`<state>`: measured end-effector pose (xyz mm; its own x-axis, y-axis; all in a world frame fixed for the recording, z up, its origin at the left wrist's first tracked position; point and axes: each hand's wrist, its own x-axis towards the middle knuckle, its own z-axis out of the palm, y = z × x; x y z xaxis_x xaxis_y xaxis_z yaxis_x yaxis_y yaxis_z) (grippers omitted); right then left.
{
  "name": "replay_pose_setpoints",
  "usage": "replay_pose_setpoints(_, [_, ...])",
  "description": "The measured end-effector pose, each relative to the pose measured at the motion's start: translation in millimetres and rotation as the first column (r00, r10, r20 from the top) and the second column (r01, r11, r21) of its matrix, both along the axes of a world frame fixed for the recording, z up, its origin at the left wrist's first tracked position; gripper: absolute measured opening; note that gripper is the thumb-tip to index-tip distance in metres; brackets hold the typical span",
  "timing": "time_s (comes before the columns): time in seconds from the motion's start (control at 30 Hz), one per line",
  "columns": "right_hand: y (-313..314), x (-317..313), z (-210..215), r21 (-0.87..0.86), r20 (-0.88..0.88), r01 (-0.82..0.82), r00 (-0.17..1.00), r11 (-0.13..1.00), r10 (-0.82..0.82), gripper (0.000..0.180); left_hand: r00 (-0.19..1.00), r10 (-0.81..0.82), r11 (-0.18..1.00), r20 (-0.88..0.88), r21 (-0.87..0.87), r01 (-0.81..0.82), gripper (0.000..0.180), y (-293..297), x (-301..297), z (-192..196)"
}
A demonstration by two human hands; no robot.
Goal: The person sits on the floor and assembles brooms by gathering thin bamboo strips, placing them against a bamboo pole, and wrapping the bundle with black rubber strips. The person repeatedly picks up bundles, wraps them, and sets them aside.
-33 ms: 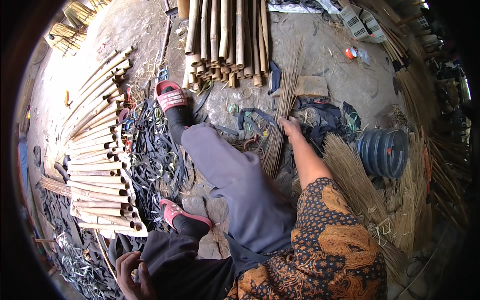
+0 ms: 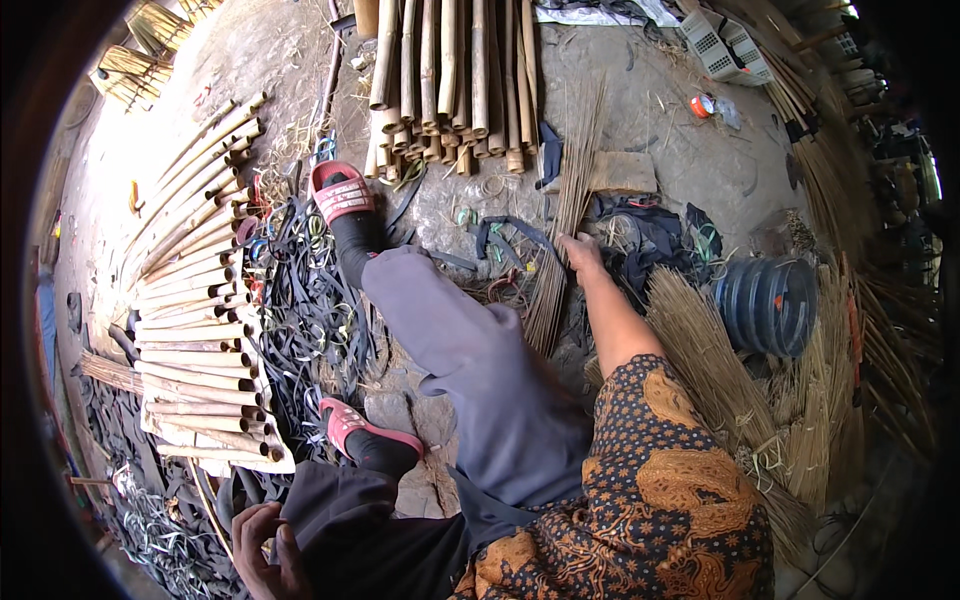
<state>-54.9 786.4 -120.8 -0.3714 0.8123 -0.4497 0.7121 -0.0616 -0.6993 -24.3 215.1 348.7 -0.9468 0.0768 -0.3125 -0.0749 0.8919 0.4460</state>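
A long bundle of thin brown sticks stands slanted beside my right knee, its lower end partly behind my leg. My right hand is closed around it at about mid-length. At the lower left, my left hand hovers by my dark trouser leg. Its fingers are loosely bent with the thumb apart, and nothing shows between them. Just right of my right forearm lies a thick sheaf of similar sticks. Dark cloth scraps lie beyond my right hand.
Cut bamboo poles are stacked ahead, and a row of bamboo tubes lies at left. Black strips heap around my pink sandals. A blue plastic water jug lies at right. A flat block sits behind the bundle.
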Motion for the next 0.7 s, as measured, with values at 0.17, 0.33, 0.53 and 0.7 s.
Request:
replay_pose_setpoints(0.17, [3.2, 0.8, 27.2, -0.268, -0.083, -0.095, 0.994, 0.959, 0.076, 0.066, 1.0, 0.013, 1.0, 0.018, -0.018, -0.013, 0.024, 0.7, -0.4, -0.5])
replay_pose_setpoints(0.33, [-7.6, -2.9, 33.2, -0.148, -0.199, 0.008, 0.979, 0.989, -0.038, 0.069, 1.0, -0.007, 1.0, 0.007, -0.024, 0.007, 0.024, -2.5, 2.6, -2.4])
replay_pose_setpoints(0.53, [-9.9, -1.6, 43.2, -0.082, -0.198, 0.097, 0.974, 0.992, -0.112, 0.055, 0.998, -0.066, 0.998, -0.024, -0.02, 0.065, 0.023, -8.4, 4.9, -4.8])
replay_pose_setpoints(0.7, [-7.9, -0.7, 68.5, -0.143, -0.203, 0.039, 0.977, 0.989, -0.067, 0.042, 0.996, -0.076, 0.997, -0.053, -0.002, 0.076, 0.022, -8.1, 7.0, -3.8])
